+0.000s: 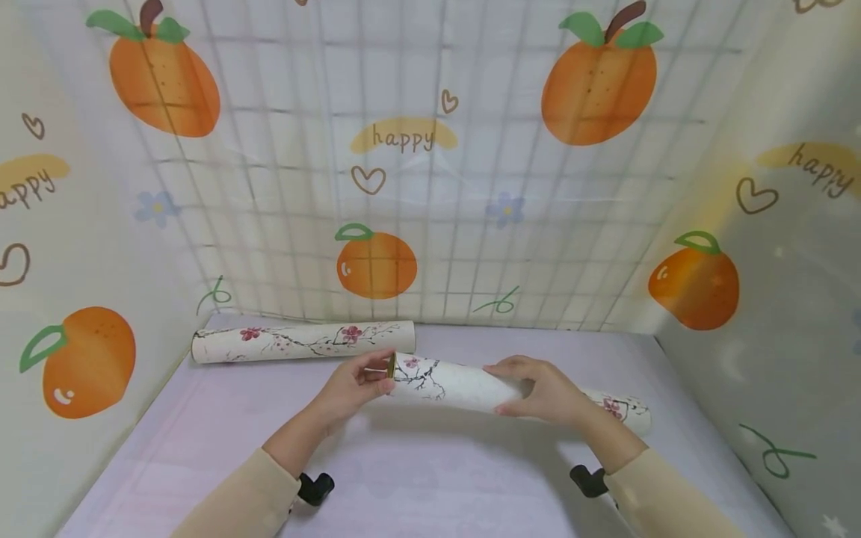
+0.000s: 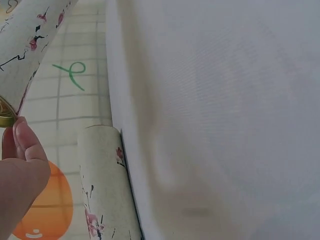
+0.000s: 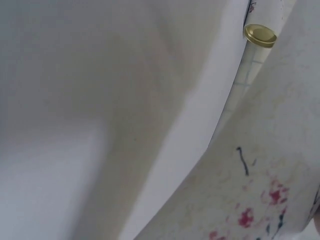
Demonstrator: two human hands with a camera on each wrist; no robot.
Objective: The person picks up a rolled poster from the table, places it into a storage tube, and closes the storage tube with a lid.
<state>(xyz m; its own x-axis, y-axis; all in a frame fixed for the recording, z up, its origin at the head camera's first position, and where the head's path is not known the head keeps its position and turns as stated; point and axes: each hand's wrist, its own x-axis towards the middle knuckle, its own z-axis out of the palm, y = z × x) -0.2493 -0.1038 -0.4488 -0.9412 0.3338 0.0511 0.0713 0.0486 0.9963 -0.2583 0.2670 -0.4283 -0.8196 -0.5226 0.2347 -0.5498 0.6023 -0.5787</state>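
A white cylindrical tube (image 1: 464,385) printed with plum-blossom branches is held tilted above the table, its right end lower. My left hand (image 1: 355,381) pinches its left end, where a gold-coloured metal cap (image 1: 392,365) shows. In the left wrist view, the fingertips (image 2: 22,132) touch the rim of that gold cap (image 2: 7,120). With thumb and fingers spread around the tube's body, my right hand (image 1: 548,392) grips it right of the middle. That hand covers part of the tube. Only an edge of the right hand (image 3: 316,222) appears in the right wrist view.
A second blossom-printed tube (image 1: 303,342) lies along the table's back left edge; its gold end (image 3: 261,35) shows in the right wrist view. The pale cloth-covered table (image 1: 417,478) is enclosed by a fruit-printed curtain (image 1: 471,172) over a wire grid.
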